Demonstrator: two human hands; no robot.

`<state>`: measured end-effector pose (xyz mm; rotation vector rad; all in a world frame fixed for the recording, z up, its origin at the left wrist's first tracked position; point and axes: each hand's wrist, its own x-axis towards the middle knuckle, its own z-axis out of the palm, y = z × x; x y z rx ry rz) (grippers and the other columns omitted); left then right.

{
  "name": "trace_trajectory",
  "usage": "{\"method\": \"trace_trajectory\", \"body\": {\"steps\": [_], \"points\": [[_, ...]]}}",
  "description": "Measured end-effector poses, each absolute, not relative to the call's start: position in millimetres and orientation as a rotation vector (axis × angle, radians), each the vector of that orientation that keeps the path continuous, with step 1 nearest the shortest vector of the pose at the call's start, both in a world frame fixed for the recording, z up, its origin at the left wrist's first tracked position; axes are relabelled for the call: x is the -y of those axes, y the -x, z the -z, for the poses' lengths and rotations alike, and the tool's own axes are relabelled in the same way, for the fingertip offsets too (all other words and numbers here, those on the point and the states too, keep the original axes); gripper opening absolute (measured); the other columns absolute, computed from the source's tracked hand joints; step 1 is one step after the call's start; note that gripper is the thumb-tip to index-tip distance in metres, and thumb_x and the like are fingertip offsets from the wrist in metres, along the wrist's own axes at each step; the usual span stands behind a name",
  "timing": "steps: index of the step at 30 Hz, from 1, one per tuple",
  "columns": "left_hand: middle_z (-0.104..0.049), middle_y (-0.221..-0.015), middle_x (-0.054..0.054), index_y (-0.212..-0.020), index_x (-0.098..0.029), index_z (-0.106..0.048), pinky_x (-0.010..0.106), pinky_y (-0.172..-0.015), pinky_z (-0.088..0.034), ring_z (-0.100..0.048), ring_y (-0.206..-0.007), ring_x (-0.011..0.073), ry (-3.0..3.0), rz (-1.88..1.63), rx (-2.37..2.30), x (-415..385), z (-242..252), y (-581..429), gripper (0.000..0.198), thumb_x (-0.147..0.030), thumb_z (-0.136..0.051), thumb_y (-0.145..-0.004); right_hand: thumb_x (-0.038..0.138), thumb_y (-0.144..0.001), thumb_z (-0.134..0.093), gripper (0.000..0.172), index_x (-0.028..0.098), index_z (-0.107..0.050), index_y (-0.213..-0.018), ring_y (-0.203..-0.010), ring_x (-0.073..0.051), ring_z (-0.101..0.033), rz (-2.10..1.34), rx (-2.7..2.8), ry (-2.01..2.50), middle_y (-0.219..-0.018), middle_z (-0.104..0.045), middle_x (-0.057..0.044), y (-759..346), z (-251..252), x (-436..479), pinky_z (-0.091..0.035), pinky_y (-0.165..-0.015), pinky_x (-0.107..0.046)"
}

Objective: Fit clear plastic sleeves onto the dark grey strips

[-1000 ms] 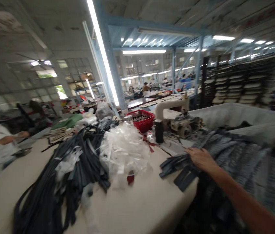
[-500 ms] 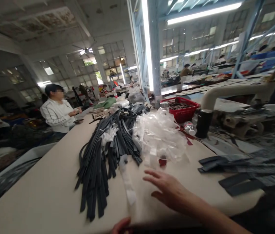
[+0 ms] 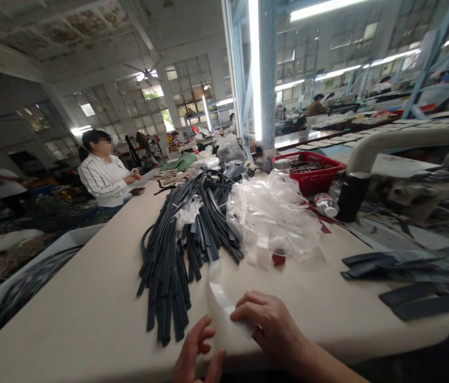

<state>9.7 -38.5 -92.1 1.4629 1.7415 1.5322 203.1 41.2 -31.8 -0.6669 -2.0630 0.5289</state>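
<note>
My right hand [image 3: 270, 327] rests at the near edge of the beige table [image 3: 89, 314], its fingers curled onto a clear plastic strip [image 3: 220, 292]. My left hand [image 3: 198, 354] comes up from the bottom edge with fingers spread, just left of the strip and holding nothing. A long bundle of dark straps [image 3: 184, 234] lies just beyond the hands. A heap of clear plastic bags [image 3: 272, 215] sits to its right.
More dark straps [image 3: 407, 274] lie at the right edge. A red basket [image 3: 312, 170], a black cylinder [image 3: 352, 196] and a sewing machine [image 3: 415, 165] stand behind. A person in white [image 3: 102, 173] works at the far left end. A bin [image 3: 17, 276] stands left.
My right hand has left the straps on the right, crossed to the near table edge and closed on the plastic strip. My left hand has come up into view. The camera turned left.
</note>
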Motion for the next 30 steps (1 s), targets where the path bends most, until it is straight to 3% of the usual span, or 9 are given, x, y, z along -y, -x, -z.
{"method": "trace_trajectory", "body": {"steps": [3, 5, 8, 11, 18, 21, 24, 28, 30], "points": [[-0.069, -0.123, 0.009, -0.123, -0.026, -0.062, 0.042, -0.095, -0.053, -0.063, -0.112, 0.027, -1.939, -1.424, -1.68, 11.9, 68.5, -6.0, 0.044, -0.04, -0.066, -0.082, 0.017, -0.087, -0.058, 0.012, 0.021, -0.069, -0.082, -0.065, -0.014, -0.063, -0.63, 2.001, 0.623, -0.072, -0.067, -0.001, -213.4, 8.8, -37.1, -0.045, -0.06, -0.023], [-0.069, -0.123, 0.008, -0.121, -0.027, -0.064, 0.044, -0.101, -0.049, -0.061, -0.116, 0.0264, -2.115, -1.271, -1.594, -5.2, 55.9, -8.8, 0.039, -0.036, -0.066, -0.083, 0.024, -0.087, -0.065, 0.011, 0.021, -0.067, -0.076, -0.062, -0.013, -0.062, -0.671, 1.953, 0.617, -0.069, -0.066, 0.0, -219.6, -8.5, -37.1, -0.045, -0.058, -0.022], [-0.075, -0.103, 0.005, -0.101, -0.026, -0.071, 0.036, -0.089, -0.053, -0.067, -0.099, 0.023, -2.082, -1.095, -1.52, -18.9, 43.5, -18.3, 0.02, -0.036, -0.059, -0.088, 0.026, -0.084, -0.07, 0.018, 0.02, -0.064, -0.068, -0.059, -0.012, -0.06, -0.664, 1.884, 0.674, -0.065, -0.065, 0.001, -231.9, -32.2, -41.7, -0.043, -0.055, -0.021], [-0.074, -0.082, 0.003, -0.082, -0.024, -0.072, 0.031, -0.076, -0.05, -0.067, -0.081, 0.0204, -1.956, -0.97, -1.509, -15.1, 36.1, -25.7, 0.021, -0.038, -0.056, -0.089, 0.024, -0.083, -0.069, 0.017, 0.02, -0.064, -0.067, -0.06, -0.013, -0.06, -0.613, 1.82, 0.781, -0.066, -0.066, 0.001, -246.9, -45.0, -54.5, -0.043, -0.057, -0.022], [-0.071, -0.077, 0.001, -0.077, -0.021, -0.072, 0.028, -0.076, -0.045, -0.064, -0.079, 0.0192, -1.585, -0.872, -1.416, 12.4, 30.0, -28.9, 0.009, -0.028, -0.066, -0.078, 0.03, -0.082, -0.067, 0.018, 0.019, -0.066, -0.068, -0.061, -0.015, -0.058, -0.599, 1.783, 1.015, -0.062, -0.063, 0.002, -249.8, -37.6, -106.6, -0.042, -0.059, -0.025], [-0.067, -0.064, -0.001, -0.076, -0.019, -0.071, 0.027, -0.067, -0.044, -0.059, -0.066, 0.0159, -1.303, -0.978, -1.357, 11.6, 31.0, -29.0, 0.016, -0.034, -0.067, -0.078, 0.026, -0.082, -0.065, 0.007, 0.02, -0.069, -0.082, -0.082, -0.019, -0.063, -0.61, 1.801, 1.019, -0.089, -0.07, -0.003, -237.8, -35.6, -119.5, -0.046, -0.077, -0.03], [-0.062, -0.057, -0.003, -0.078, -0.016, -0.07, 0.024, -0.062, -0.042, -0.054, -0.058, 0.0124, -1.09, -1.207, -1.299, 3.8, 31.5, -25.1, 0.027, -0.043, -0.073, -0.074, 0.03, -0.085, -0.061, 0.016, 0.02, -0.07, -0.095, -0.105, -0.024, -0.059, -0.673, 1.82, 1.046, -0.116, -0.064, -0.009, -228.8, -30.3, -111.5, -0.041, -0.094, -0.036], [-0.063, -0.059, -0.003, -0.086, -0.016, -0.07, 0.022, -0.06, -0.042, -0.053, -0.057, 0.0106, -0.913, -1.346, -1.228, -5.2, 29.6, -22.6, 0.031, -0.043, -0.077, -0.072, 0.05, -0.091, -0.05, 0.046, 0.017, -0.071, -0.067, -0.066, -0.021, -0.064, -1.086, 1.951, 1.051, -0.068, -0.068, -0.007, -220.7, -7.6, -78.5, -0.048, -0.07, -0.033], [-0.064, -0.059, -0.003, -0.092, -0.017, -0.069, 0.023, -0.061, -0.044, -0.055, -0.057, 0.0116, -0.9, -1.357, -1.193, -6.5, 28.0, -27.1, 0.033, -0.042, -0.077, -0.072, 0.058, -0.093, -0.043, 0.057, 0.015, -0.072, -0.07, -0.059, -0.018, -0.063, -1.35, 1.959, 0.984, -0.064, -0.068, -0.006, -214.4, 5.9, -63.8, -0.048, -0.061, -0.029]]}}
